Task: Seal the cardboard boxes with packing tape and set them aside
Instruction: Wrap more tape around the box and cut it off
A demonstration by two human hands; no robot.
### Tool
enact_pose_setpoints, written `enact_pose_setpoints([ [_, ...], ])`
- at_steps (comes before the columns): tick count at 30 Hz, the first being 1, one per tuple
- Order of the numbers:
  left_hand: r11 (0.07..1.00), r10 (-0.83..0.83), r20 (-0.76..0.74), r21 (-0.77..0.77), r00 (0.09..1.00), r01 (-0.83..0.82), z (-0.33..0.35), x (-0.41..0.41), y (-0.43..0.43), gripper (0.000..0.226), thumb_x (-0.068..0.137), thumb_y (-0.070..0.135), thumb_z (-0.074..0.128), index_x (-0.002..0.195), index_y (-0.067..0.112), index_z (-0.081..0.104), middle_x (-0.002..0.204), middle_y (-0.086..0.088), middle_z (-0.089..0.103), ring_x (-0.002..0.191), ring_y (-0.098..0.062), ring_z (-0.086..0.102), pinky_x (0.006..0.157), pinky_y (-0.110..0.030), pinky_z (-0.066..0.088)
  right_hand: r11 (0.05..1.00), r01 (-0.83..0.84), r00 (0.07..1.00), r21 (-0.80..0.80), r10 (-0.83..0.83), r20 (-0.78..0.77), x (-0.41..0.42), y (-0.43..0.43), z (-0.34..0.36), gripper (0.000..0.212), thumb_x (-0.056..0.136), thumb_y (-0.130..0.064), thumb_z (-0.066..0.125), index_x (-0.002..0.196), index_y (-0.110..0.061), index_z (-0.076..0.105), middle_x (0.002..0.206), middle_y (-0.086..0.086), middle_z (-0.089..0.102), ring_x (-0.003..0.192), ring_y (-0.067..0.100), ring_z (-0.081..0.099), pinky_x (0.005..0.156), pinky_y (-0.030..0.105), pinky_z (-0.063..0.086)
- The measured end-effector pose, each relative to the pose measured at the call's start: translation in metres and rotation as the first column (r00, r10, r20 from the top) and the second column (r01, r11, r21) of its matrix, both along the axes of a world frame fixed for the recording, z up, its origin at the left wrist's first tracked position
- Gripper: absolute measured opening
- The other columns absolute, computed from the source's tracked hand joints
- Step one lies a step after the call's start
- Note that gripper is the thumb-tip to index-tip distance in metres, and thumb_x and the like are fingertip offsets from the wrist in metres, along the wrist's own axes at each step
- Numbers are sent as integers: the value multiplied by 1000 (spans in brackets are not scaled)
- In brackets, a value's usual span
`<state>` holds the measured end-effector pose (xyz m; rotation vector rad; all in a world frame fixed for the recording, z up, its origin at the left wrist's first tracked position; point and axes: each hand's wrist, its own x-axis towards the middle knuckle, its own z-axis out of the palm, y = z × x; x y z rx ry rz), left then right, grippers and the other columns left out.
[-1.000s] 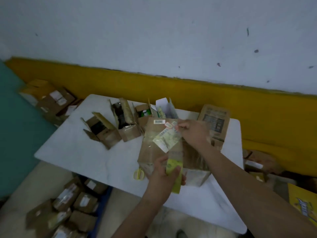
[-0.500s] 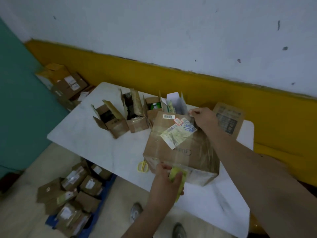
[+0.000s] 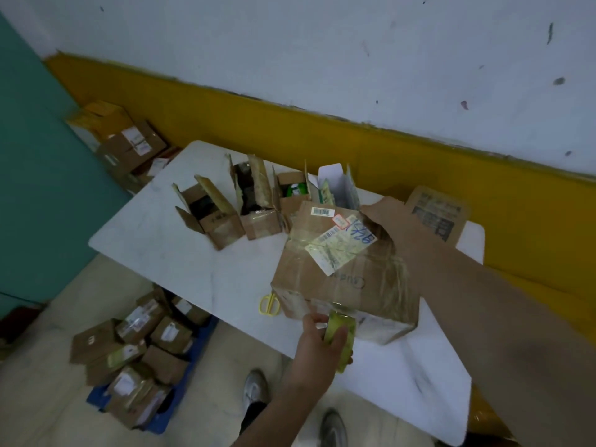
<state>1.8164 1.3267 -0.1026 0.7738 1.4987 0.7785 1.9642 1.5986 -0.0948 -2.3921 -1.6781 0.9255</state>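
A large taped cardboard box point(image 3: 342, 285) with shipping labels on top lies on the white table point(image 3: 180, 253), near its front edge. My right hand point(image 3: 382, 214) reaches across and grips the box's far top corner. My left hand point(image 3: 314, 345) holds a yellow-green roll of packing tape point(image 3: 340, 327) against the box's near lower face. A clear strip of tape runs up over the box. The fingers of both hands are partly blurred.
Yellow scissors point(image 3: 269, 304) lie left of the box. Three small open boxes point(image 3: 254, 201) and a white carton point(image 3: 335, 182) stand behind it, a printed box point(image 3: 437, 211) at the back right. Sealed boxes are piled on a blue tray point(image 3: 138, 350) on the floor, more against the wall point(image 3: 129, 146).
The box has tipped from leaning upright to lying flat on the table. My left hand with the tape roll has moved down to the box's near lower edge. My right hand stays on the far corner.
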Motion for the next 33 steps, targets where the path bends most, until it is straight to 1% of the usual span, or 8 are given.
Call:
enact_pose_setpoints([
  [3, 999, -46, 0, 2, 999, 46, -3, -2, 4, 29, 97, 22, 59, 116, 10, 41, 87, -13, 70, 63, -21, 68, 64, -37, 59, 997, 0, 1000, 81, -2, 13, -1, -3, -3, 51, 85, -57, 54, 106, -12, 64, 105, 13, 66, 96, 33, 62, 90, 47, 52],
  [7, 995, -86, 39, -38, 995, 88, -4, -3, 8, 22, 98, 20, 57, 114, 10, 46, 98, -16, 68, 64, -21, 69, 58, -30, 56, 829, -234, 958, 508, 106, 268, -2, -29, 5, 32, 97, -40, 51, 113, -16, 64, 113, 10, 60, 106, 31, 55, 90, 42, 41],
  [9, 992, -120, 34, -41, 992, 121, -5, -4, 9, 17, 98, 21, 55, 109, 9, 52, 94, -16, 68, 67, -22, 70, 59, -29, 56, 767, -460, 876, 447, 309, 371, -7, -40, 7, 31, 101, -37, 44, 96, -16, 65, 95, 7, 62, 92, 28, 60, 76, 38, 43],
  [12, 983, -179, 49, -34, 983, 181, -5, -5, 11, 14, 100, 21, 51, 103, 10, 57, 84, -14, 70, 68, -21, 69, 61, -30, 56, 776, -510, 856, 371, 416, 307, -10, -46, -7, 32, 103, -34, 38, 93, -14, 60, 87, 9, 62, 84, 29, 62, 66, 37, 43],
  [16, 969, -242, 175, -16, 954, 248, -5, -4, 14, 20, 101, 25, 46, 97, 9, 56, 75, -15, 70, 64, -26, 66, 64, -31, 51, 790, -517, 835, 328, 383, 394, -14, -47, -16, 34, 102, -32, 33, 123, -12, 51, 114, 10, 60, 99, 30, 58, 79, 41, 47],
  [26, 972, -222, 111, -53, 969, 228, -28, 1, 29, 32, 102, 35, 45, 94, 7, 58, 68, -14, 68, 55, -22, 63, 56, -27, 51, 732, -590, 773, 341, 390, 501, -11, -43, -25, 42, 104, -34, 24, 125, -10, 51, 124, 15, 57, 110, 35, 52, 90, 46, 40],
  [30, 979, -196, 37, -50, 980, 198, -27, 4, 21, 35, 102, 37, 45, 101, 5, 60, 67, -11, 69, 54, -20, 64, 54, -27, 52, 737, -579, 793, 349, 409, 450, -9, -67, -14, 78, 97, -61, 11, 153, -9, 23, 157, 17, 27, 143, 36, 26, 115, 53, 22],
  [33, 983, -176, -29, -50, 984, 175, -27, 5, 17, 33, 102, 38, 44, 102, 9, 58, 67, -9, 69, 55, -20, 64, 57, -30, 51, 602, -765, 639, 227, 668, 381, -4, -117, -3, 96, 82, -80, -4, 156, -19, -5, 164, 7, -8, 151, 27, -6, 121, 51, -3],
])
